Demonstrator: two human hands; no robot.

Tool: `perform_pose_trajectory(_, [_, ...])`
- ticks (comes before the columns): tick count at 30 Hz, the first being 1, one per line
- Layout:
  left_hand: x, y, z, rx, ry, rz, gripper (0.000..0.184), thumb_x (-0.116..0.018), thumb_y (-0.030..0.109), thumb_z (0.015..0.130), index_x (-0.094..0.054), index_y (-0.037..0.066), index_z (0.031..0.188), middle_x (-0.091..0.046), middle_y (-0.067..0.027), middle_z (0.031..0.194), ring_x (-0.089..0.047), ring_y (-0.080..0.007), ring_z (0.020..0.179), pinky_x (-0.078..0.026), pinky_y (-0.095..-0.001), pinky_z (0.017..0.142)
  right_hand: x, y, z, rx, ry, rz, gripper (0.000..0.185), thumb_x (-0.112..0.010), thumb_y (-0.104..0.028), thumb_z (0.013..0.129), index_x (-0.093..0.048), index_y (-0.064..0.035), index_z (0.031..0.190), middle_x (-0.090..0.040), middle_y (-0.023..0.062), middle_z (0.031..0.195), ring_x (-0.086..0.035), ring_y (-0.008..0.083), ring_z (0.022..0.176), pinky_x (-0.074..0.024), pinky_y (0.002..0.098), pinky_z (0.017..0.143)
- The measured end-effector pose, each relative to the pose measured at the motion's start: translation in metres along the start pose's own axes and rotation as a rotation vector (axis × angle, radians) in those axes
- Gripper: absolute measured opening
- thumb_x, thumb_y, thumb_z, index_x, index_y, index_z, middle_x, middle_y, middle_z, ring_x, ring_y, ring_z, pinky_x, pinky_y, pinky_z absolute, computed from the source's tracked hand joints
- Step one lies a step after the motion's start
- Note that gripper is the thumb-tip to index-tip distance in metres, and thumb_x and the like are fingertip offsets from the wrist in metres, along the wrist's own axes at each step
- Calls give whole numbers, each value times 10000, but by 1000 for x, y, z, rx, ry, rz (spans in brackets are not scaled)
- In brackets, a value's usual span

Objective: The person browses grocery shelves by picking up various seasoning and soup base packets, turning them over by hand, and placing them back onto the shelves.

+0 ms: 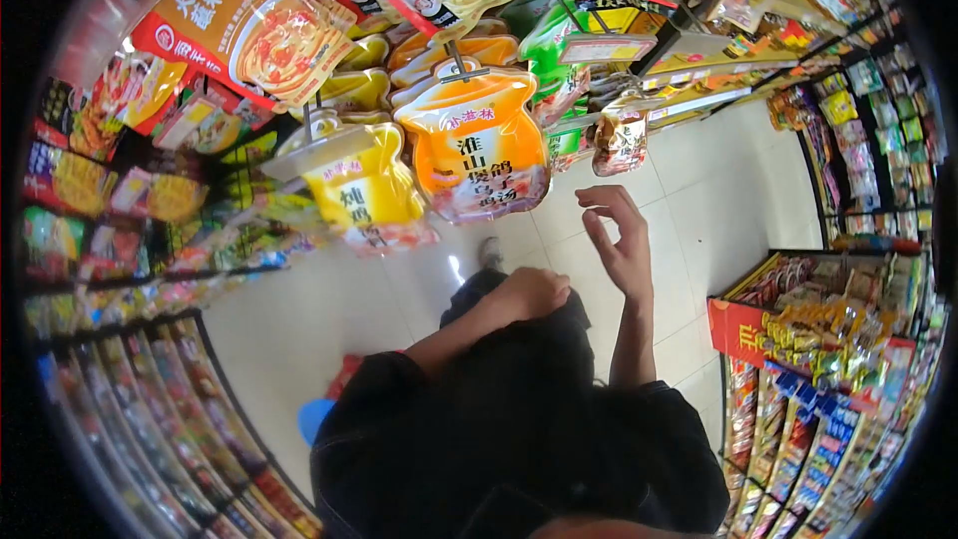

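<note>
My left hand is held in front of my dark trousers with its fingers curled in, and nothing shows sticking out of it. To its right, my right hand is raised, its thumb and fingers bent but apart, with nothing between them. The nearest goods to it are an orange soup-seasoning pouch hanging on a display hook and a small brown packet. Beside the orange pouch hangs a yellow pouch. Neither hand touches any of these packets.
Large red and orange hotpot seasoning pouches hang at the upper left. A red display bin heaped with packets stands to the right. Stocked shelves line both sides of the tiled floor. A blue round thing lies behind my left side.
</note>
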State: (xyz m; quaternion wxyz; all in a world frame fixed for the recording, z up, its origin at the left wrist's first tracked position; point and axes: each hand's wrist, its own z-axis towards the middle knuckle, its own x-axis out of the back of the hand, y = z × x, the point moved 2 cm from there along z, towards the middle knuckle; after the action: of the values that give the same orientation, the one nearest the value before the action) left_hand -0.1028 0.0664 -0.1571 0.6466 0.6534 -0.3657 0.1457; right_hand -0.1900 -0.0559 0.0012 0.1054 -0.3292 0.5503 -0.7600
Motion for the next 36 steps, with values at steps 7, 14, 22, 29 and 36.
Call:
perform_pose_trajectory(7, [24,32,-6,282,235,-134,351,-503,358,1014,-658,63,906,-674,-205,798,-661,-435,788,-513,-546,713,9,18,30,53,-171,212,177,-620,-54,972,-684,6,1126,-667,117,1081,-662,201,988,-529,314,866])
perform_pose_trajectory(14, [-17,81,-1,632,471,-177,355,-530,362,1006,-660,68,854,-654,-198,741,-649,-427,737,-498,-529,664,39,61,34,41,-380,416,145,-614,-46,977,-679,-9,1102,-666,84,1050,-645,172,963,-506,294,883])
perform_pose_trajectory(22, [-77,155,37,560,515,-221,302,-587,307,991,-639,50,842,-649,-199,769,-641,-412,723,-512,-492,630,61,96,-8,-124,-401,664,135,-618,-51,986,-662,-17,1109,-661,42,1031,-617,111,929,-498,264,836])
perform_pose_trajectory(29, [-89,166,31,406,478,-56,310,-579,325,988,-672,60,857,-685,-168,758,-670,-384,711,-545,-495,659,65,97,-32,-130,-314,603,137,-609,-103,1010,-661,-28,1112,-662,12,997,-592,83,853,-489,248,773])
perform_pose_trajectory(36, [-77,156,-39,434,578,-107,292,-575,302,994,-669,71,842,-659,-178,726,-655,-387,689,-530,-475,636,29,68,-9,46,-193,534,308,-631,-129,1001,-594,-29,1291,-657,47,1195,-615,132,1087,-513,284,885])
